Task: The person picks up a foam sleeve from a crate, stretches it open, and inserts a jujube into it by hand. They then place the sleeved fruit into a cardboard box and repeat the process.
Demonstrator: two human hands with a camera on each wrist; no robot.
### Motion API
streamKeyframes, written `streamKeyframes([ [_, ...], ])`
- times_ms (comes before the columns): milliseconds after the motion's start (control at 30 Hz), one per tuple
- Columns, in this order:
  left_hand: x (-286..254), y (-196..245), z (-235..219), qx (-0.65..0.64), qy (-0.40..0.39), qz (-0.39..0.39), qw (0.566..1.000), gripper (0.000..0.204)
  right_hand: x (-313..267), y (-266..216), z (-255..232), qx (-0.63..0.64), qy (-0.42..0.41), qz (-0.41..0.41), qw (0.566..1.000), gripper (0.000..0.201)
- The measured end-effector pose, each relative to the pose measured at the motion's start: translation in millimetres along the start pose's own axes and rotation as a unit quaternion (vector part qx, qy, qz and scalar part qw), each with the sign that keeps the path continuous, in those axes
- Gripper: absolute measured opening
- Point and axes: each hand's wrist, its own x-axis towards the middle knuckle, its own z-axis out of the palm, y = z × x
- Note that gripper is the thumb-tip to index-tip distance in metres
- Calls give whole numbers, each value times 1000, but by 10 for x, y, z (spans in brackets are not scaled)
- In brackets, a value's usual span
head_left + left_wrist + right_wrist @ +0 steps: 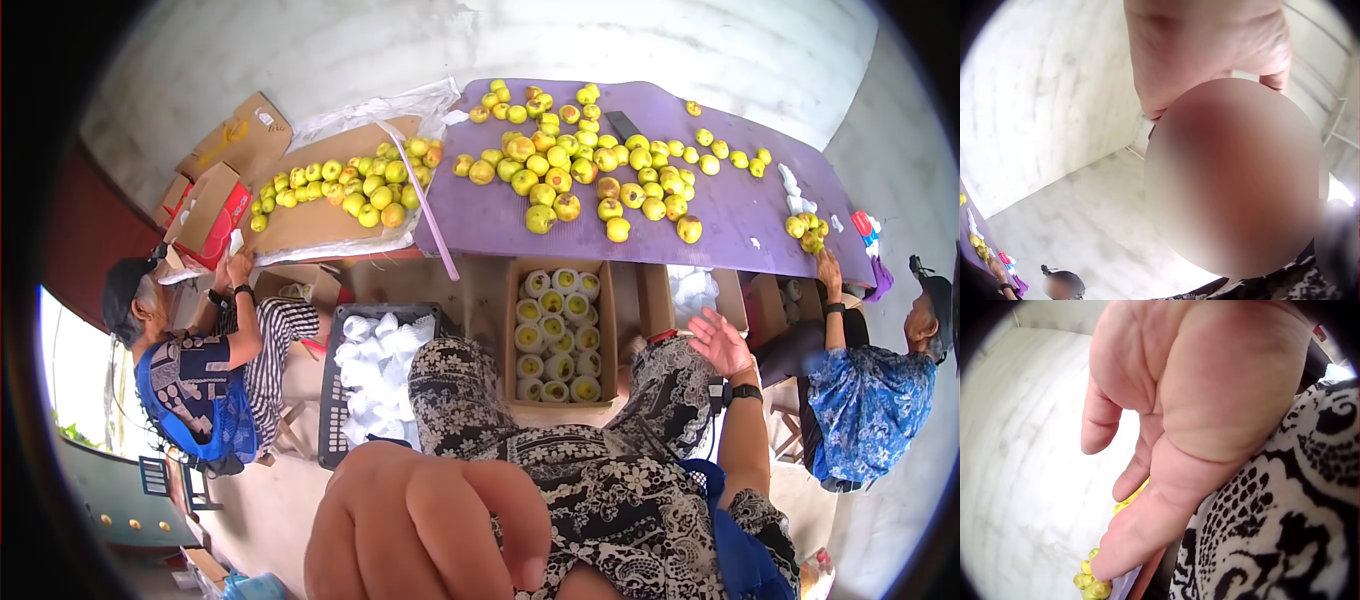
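My left hand (425, 525) is raised close to the head camera, its fingers bent. In the left wrist view the same hand (1210, 47) hangs over a blurred round area, its fingertips partly hidden. No object shows in it. My right hand (722, 343) is held palm up above my right thigh; its fingers look relaxed and bare in the right wrist view (1172, 425). Between my knees stands a cardboard box (512, 345) of yellow-green apples (552, 328) in white foam sleeves. Loose apples (560, 180) with brownish patches lie on the purple table cover (480, 225).
A black crate (331, 400) of white foam sleeves (375, 365) stands left of my legs. Another box (655, 300) holds white sleeves. One person (200, 370) sits at left by a red carton (222, 215), another (870, 390) at right, reaching to apples. A dark flat object (622, 124) lies among the fruit.
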Motion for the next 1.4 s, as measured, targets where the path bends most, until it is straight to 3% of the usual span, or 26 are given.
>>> streamKeyframes([
  [67, 22, -18, -58, -26, -75, 3, 997, 18, 17, 1, 9, 1, 2, 0, 1000, 51],
  [200, 7, -21, -124, -42, -82, -14, 996, 17, 30, 18, 21, -2, -1, -8, 1000, 53],
  [267, 65, -60, -323, -56, -221, -51, 972, 12, 17, 27, 16, -30, 25, -16, 999, 56],
  [300, 5, -109, -392, -87, -245, -41, 965, 12, 14, 37, 23, -18, 33, -28, 999, 53],
  [367, -279, -170, -528, -36, -132, -133, 982, 31, -54, -60, 347, -107, 127, -23, 986, 39],
  [400, -346, -215, -716, 80, -158, -197, 964, 30, -42, 36, 260, -180, 124, -55, 974, 32],
  [433, -375, -293, -889, 200, -183, -249, 930, 31, -67, 41, 377, -322, 148, -68, 933, 30],
  [467, -464, -405, -1007, 321, -170, -339, 868, 32, -80, 85, 336, -513, 148, -172, 828, 33],
  [500, -613, -498, -1149, 444, -151, -414, 780, 34, -69, 151, 285, -680, 141, -247, 676, 35],
  [567, -1360, -642, -1664, 598, -188, -431, 649, 32, -143, 234, 359, -719, 123, -198, 655, 44],
  [633, -2475, -597, -2447, 649, -245, -385, 609, 33, -155, 316, 316, -780, 94, -174, 594, 51],
  [700, -2682, -502, -2366, 602, -203, -515, 576, 29, -133, 268, 325, -786, 101, -157, 589, 53],
  [767, -2499, -492, -2249, 560, -179, -569, 575, 42, -138, 193, 335, -793, 97, -146, 584, 55],
  [867, -2313, -541, -2100, 561, -183, -590, 551, 38, -105, 160, 392, -799, 81, -78, 590, 56],
  [967, -2320, -559, -2132, 545, -188, -581, 574, 36, -82, 135, 448, -798, 81, -58, 594, 55],
  [1067, -2455, -561, -2124, 600, -174, -557, 548, 33, -92, 139, 491, -792, 84, -67, 601, 53],
  [1267, -2605, -536, -2235, 593, -136, -560, 562, 35, -104, 139, 489, -790, 87, -86, 600, 49],
  [1300, -2673, -515, -2216, 594, -123, -572, 552, 35, -93, 157, 488, -788, 68, -83, 606, 49],
  [1367, -2685, -568, -2217, 614, -45, -527, 586, 32, -100, 149, 468, -783, 96, -100, 606, 47],
  [1400, -2708, -563, -2228, 615, -40, -532, 580, 32, -100, 156, 476, -784, 100, -114, 602, 45],
])
